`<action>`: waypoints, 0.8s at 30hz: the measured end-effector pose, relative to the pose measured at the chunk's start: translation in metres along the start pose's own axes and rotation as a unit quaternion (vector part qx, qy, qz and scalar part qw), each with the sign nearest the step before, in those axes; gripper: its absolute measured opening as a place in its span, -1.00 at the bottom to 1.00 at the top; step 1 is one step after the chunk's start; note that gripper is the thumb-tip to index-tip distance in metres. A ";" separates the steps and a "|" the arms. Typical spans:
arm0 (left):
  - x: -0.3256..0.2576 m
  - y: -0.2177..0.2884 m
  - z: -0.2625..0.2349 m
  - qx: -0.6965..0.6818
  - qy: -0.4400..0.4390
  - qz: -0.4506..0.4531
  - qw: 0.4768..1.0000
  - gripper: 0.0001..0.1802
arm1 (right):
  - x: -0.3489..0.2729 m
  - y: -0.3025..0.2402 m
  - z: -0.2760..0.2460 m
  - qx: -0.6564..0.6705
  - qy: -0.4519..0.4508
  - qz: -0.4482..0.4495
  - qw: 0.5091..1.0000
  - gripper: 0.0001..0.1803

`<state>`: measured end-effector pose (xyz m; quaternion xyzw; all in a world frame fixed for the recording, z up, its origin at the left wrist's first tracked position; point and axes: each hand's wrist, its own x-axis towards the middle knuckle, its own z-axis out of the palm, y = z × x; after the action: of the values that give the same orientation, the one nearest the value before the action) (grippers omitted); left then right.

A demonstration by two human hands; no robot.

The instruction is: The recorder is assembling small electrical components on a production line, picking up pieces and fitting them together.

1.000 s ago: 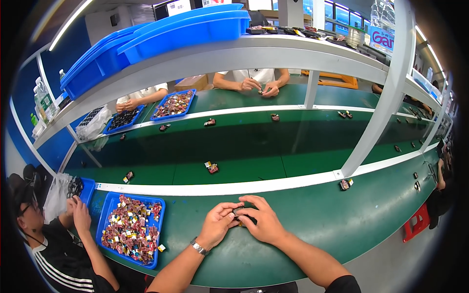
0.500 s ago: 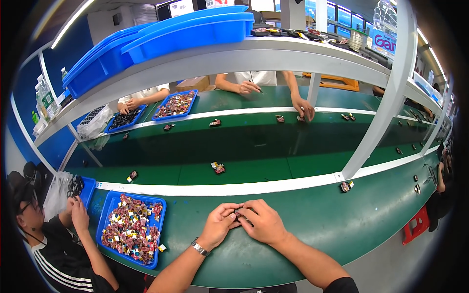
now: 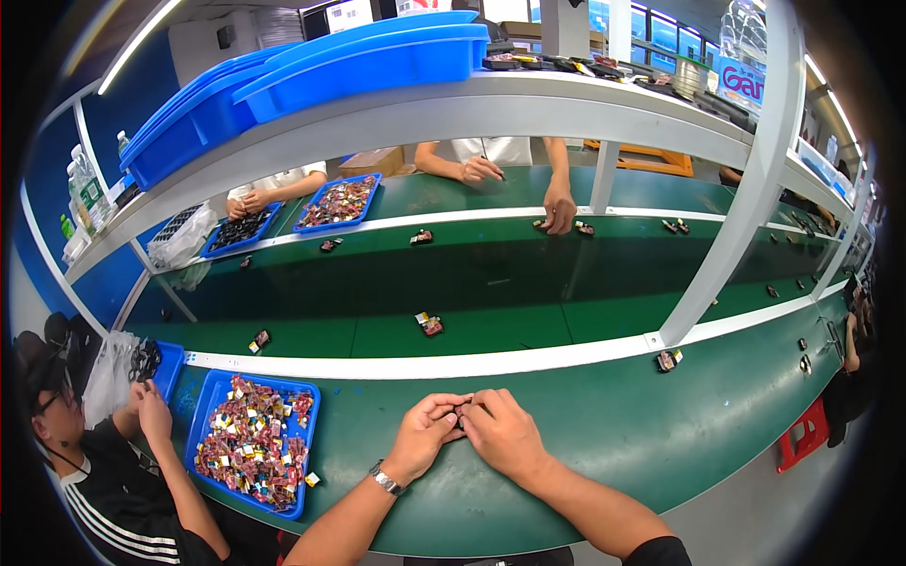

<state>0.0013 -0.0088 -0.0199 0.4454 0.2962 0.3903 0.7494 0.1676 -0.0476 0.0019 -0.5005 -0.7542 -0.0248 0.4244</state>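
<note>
Above the near green tabletop, my left hand (image 3: 422,440) and my right hand (image 3: 506,436) meet, fingers closed round one small dark part (image 3: 461,415). Most of that part is covered by my fingers; it looks blackish with a reddish bit, and its exact kind cannot be made out. To the left of my hands a blue tray (image 3: 314,415) is heaped with small reddish circuit boards (image 3: 250,443) bearing white and yellow tags. One loose tagged piece (image 3: 312,479) lies by the tray's right edge.
A white rail (image 3: 425,366) separates my tabletop from a green conveyor belt (image 3: 500,325) carrying small modules (image 3: 430,324). Overhead runs a shelf (image 3: 396,121) with stacked blue trays (image 3: 368,75); its post (image 3: 727,217) stands to the right. Co-workers sit left and across.
Modules on the near belt have shifted slightly right. Across the belt, a co-worker's hand has moved left to another module. My right fingers have shifted slightly around the part.
</note>
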 end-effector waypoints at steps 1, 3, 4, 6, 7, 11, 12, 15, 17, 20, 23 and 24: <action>0.000 0.000 0.000 0.000 -0.001 0.000 1.000 -0.74 | -0.001 0.000 0.000 -0.007 -0.005 0.000 1.000 -0.83; -0.001 0.001 0.002 0.006 0.005 0.000 1.000 -0.73 | -0.002 0.000 0.001 -0.008 -0.006 0.000 1.000 -0.82; -0.001 0.002 0.002 0.007 0.005 0.000 1.000 -0.73 | -0.002 0.000 0.002 -0.008 -0.007 -0.001 1.000 -0.82; 0.000 0.003 0.004 0.004 0.011 -0.006 1.000 -0.73 | 0.000 0.000 -0.002 -0.008 -0.004 -0.001 1.000 -0.81; 0.001 0.003 0.005 0.004 0.008 -0.006 1.000 -0.73 | 0.001 -0.001 -0.005 -0.005 -0.001 -0.001 1.000 -0.80; 0.000 0.001 0.001 -0.005 0.016 -0.003 1.000 -0.73 | 0.000 -0.005 -0.005 -0.004 -0.010 -0.002 1.000 -0.78; -0.001 0.000 0.000 0.000 0.023 -0.004 1.000 -0.73 | 0.001 -0.005 -0.003 -0.011 -0.012 -0.003 1.000 -0.77; 0.000 0.001 0.001 -0.005 0.019 -0.002 1.000 -0.73 | -0.001 -0.005 -0.002 -0.021 -0.007 -0.006 1.000 -0.76; 0.000 0.003 0.003 -0.010 0.016 -0.002 1.000 -0.73 | -0.001 -0.004 -0.003 -0.021 -0.002 -0.009 1.000 -0.76; 0.001 0.002 0.002 -0.018 0.012 0.001 1.000 -0.73 | -0.003 -0.002 -0.002 -0.022 0.005 -0.017 1.000 -0.77; 0.000 0.002 0.002 -0.018 0.010 0.003 1.000 -0.73 | -0.004 0.001 0.002 -0.033 0.021 -0.032 0.999 -0.81; 0.000 0.002 0.002 -0.016 0.011 0.003 1.000 -0.73 | -0.004 0.001 0.002 -0.040 0.022 -0.034 0.998 -0.83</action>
<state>0.0021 -0.0092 -0.0172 0.4303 0.2967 0.4019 0.7518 0.1679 -0.0492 -0.0022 -0.4904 -0.7596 -0.0803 0.4196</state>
